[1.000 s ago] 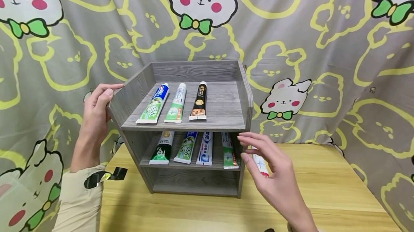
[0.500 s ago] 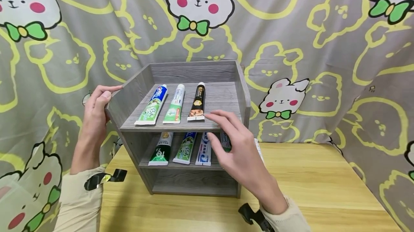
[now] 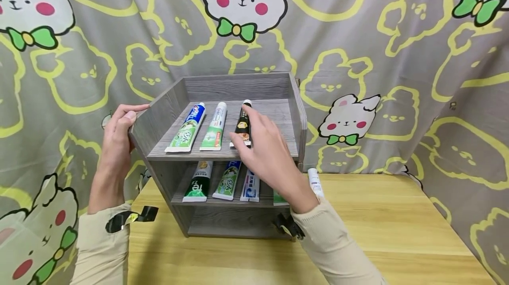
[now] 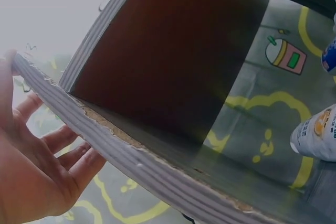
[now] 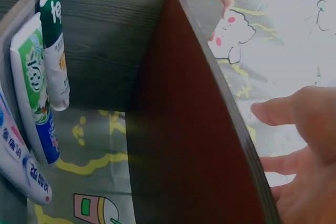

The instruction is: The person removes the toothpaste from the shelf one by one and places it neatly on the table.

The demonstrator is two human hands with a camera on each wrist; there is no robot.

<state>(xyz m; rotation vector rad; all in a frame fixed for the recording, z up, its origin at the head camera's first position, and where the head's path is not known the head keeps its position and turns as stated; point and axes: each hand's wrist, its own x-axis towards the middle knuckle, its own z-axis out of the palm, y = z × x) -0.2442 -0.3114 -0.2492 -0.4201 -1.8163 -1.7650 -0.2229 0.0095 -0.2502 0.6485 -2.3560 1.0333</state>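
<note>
My left hand (image 3: 115,143) holds the upper left corner of a grey wood-grain desk shelf (image 3: 163,110); in the left wrist view its fingers (image 4: 63,140) lie along the panel's outer face. Over the top board, my right hand (image 3: 266,148) reaches to a black toothpaste tube (image 3: 244,121), thumb and forefinger spread about it. Contact with the tube cannot be made out. In the right wrist view the right hand's fingers (image 5: 286,163) are apart beyond the board. Left of the black tube lie a white-and-green toothpaste tube (image 3: 214,128) and a blue-and-green one (image 3: 187,130).
On the middle board lie a dark green tube (image 3: 199,183), a blue-and-green tube (image 3: 228,181), a white-and-blue tube (image 3: 250,188) and a partly hidden green one (image 3: 280,199). A white tube (image 3: 314,181) rests on the wooden table (image 3: 397,223), right of the shelf. A patterned curtain (image 3: 350,77) hangs behind.
My right hand has moved from beside the shelf's right side, left and up, to the black toothpaste tube on the top board. My left hand stays at the shelf's corner.
</note>
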